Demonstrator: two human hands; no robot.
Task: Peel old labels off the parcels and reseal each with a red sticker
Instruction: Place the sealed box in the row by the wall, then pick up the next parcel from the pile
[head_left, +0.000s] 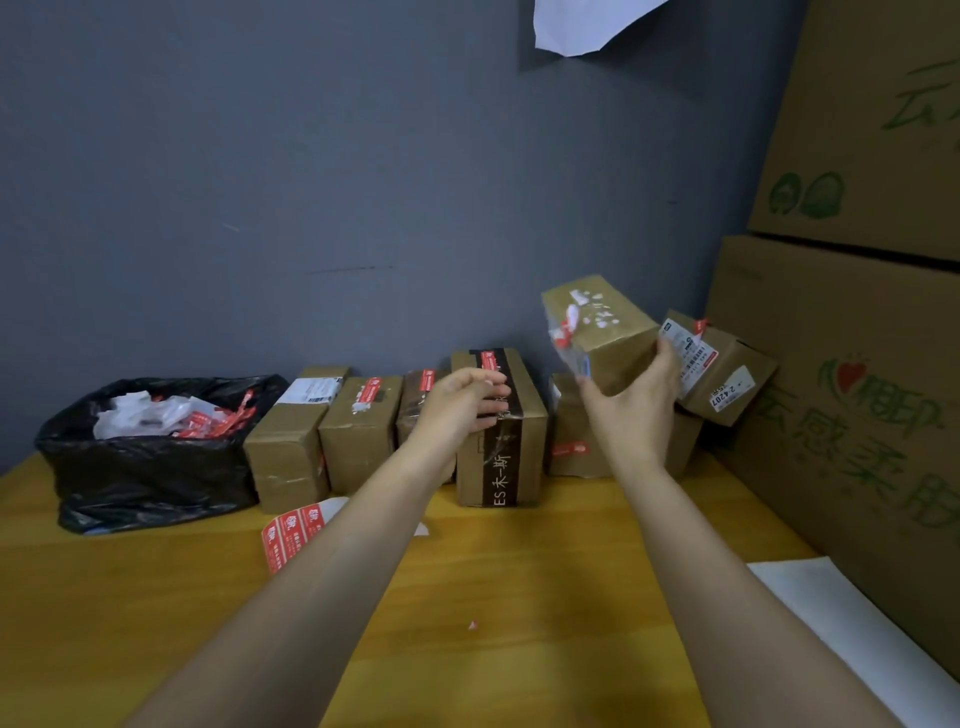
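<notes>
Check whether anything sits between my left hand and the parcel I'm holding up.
Nothing visible. Only open air separates the left hand from the lifted parcel in the right hand; the black-taped parcel stands lower, behind the left hand.

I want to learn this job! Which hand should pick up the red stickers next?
Probably the left. The left hand holds nothing and the sticker sheet lies on the table beside that arm, while the right hand grips the lifted parcel.
</notes>
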